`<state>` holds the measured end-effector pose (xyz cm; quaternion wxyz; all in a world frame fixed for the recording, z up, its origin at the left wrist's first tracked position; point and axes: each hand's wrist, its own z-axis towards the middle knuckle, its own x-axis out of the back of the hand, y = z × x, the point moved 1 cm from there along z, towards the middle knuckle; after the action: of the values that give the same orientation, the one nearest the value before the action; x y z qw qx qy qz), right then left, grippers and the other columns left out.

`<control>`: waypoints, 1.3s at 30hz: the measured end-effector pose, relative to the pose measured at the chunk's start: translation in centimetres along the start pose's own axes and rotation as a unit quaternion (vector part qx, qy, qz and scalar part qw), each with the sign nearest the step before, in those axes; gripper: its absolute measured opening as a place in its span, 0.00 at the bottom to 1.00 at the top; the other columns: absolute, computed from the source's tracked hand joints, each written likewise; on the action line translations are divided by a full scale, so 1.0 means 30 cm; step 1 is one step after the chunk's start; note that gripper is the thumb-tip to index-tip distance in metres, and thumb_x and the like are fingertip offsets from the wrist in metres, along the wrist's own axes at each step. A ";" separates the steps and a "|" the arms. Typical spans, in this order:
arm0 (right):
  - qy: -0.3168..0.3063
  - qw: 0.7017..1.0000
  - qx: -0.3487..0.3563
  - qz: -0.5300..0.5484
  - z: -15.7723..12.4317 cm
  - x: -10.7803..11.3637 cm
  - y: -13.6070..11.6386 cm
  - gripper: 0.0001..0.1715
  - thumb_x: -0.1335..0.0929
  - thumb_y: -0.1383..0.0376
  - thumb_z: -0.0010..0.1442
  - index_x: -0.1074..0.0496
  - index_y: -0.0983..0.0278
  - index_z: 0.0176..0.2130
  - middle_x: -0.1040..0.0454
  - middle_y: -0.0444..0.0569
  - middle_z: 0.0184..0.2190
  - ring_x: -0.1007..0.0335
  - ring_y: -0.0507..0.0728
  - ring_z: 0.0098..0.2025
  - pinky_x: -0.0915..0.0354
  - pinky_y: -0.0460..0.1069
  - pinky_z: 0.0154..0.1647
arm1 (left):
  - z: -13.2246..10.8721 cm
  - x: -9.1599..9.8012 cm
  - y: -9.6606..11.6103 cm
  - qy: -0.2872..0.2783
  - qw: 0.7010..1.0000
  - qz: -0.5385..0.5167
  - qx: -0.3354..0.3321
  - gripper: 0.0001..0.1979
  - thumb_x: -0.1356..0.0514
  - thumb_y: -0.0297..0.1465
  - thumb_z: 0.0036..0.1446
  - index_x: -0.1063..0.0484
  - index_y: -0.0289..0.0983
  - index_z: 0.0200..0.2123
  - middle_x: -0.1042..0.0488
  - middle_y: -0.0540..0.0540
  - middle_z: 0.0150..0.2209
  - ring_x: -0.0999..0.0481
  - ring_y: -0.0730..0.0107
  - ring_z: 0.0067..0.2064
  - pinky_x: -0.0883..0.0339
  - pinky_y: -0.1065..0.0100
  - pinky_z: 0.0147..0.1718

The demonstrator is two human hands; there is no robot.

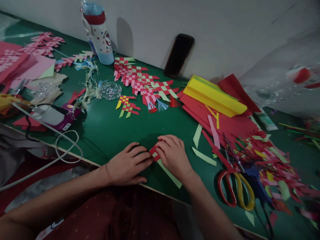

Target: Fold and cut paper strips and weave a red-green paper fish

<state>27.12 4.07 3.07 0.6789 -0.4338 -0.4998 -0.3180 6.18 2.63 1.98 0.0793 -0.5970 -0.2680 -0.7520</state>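
A small red and pale green woven paper piece [154, 153] lies at the table's near edge, partly hidden under fingers. My left hand [128, 165] is spread flat on its left, fingertips touching its edge and thumb apart. Curled over the other side, my right hand [172, 155] grips the piece. A pale green paper strip [170, 174] runs out from beneath the right hand toward the table edge. Beyond the hands lie two small woven paper fish [128, 108] and a row of larger red, pink and green woven fish [145, 81], some with tassels.
Scissors [236, 190] with red and yellow handles lie at right beside a heap of paper scraps [280, 166]. Red sheets [200, 108] hold folded yellow paper [215, 95]. A phone [179, 55] leans on the wall near a bottle [100, 36]. A white cable [53, 160] crosses the left.
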 end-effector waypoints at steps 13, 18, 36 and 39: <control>0.059 0.998 -0.014 -0.006 -0.114 0.036 -0.028 0.13 0.36 0.67 0.65 0.26 0.59 0.47 0.25 0.49 0.49 0.37 0.60 0.54 0.43 0.56 0.52 | 0.010 0.015 -0.002 0.023 0.999 -0.004 0.022 0.26 0.42 0.44 0.59 0.34 0.35 0.56 0.35 0.37 0.60 0.43 0.50 0.63 0.53 0.46 0.63; 0.056 0.998 -0.002 -0.031 -0.138 0.010 -0.035 0.16 0.37 0.65 0.66 0.28 0.60 0.51 0.25 0.50 0.51 0.37 0.61 0.55 0.45 0.58 0.52 | 0.042 0.020 -0.016 0.028 0.999 0.006 0.016 0.20 0.44 0.38 0.63 0.34 0.35 0.55 0.35 0.40 0.61 0.46 0.54 0.66 0.56 0.47 0.65; 0.053 0.998 0.016 -0.018 -0.147 0.005 -0.016 0.14 0.35 0.64 0.65 0.27 0.61 0.49 0.25 0.50 0.50 0.37 0.60 0.55 0.43 0.57 0.55 | 0.043 -0.003 -0.044 0.020 1.000 0.006 -0.002 0.22 0.46 0.39 0.65 0.36 0.35 0.58 0.35 0.43 0.62 0.46 0.57 0.67 0.53 0.51 0.66; 0.065 0.998 0.008 -0.008 -0.157 0.008 -0.018 0.13 0.35 0.63 0.65 0.26 0.61 0.48 0.24 0.50 0.49 0.37 0.60 0.55 0.42 0.56 0.54 | 0.041 -0.007 -0.045 0.029 1.000 0.007 -0.006 0.22 0.47 0.39 0.65 0.35 0.35 0.58 0.35 0.42 0.61 0.46 0.58 0.67 0.52 0.52 0.66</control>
<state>28.61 -0.45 2.86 0.7108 -0.4029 -0.4603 -0.3473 6.71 4.34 1.53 0.0887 -0.5771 -0.2572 -0.7700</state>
